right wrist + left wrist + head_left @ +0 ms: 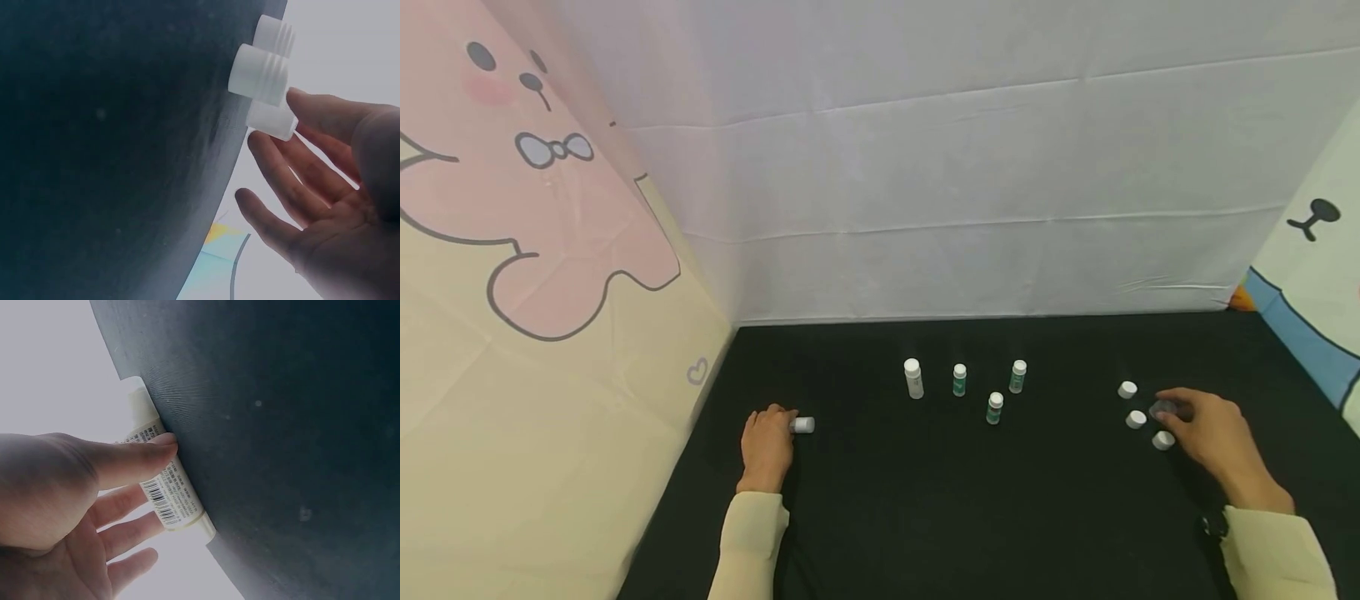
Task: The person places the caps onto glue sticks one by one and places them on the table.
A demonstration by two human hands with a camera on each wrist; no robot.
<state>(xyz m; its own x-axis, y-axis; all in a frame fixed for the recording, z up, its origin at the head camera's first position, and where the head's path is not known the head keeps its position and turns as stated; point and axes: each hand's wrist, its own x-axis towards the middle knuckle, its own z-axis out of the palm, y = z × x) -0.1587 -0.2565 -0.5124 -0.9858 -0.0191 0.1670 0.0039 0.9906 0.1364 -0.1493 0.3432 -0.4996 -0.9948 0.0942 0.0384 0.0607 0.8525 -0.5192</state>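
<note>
The left hand (pixel 767 447) pinches a barcoded tube (pixel 174 495), left of the tall white bottle (pixel 914 382); the right (pixel 1217 437) pinches a translucent cap (pixel 1162 409), right of it; a careless lift could scatter neighbouring white caps (pixel 1136 420).

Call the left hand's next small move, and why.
I'd probably turn the held bottle upright: the left hand pinches it sideways between thumb and fingers, while the four other bottles near mid-table all stand with their white caps up.
</note>
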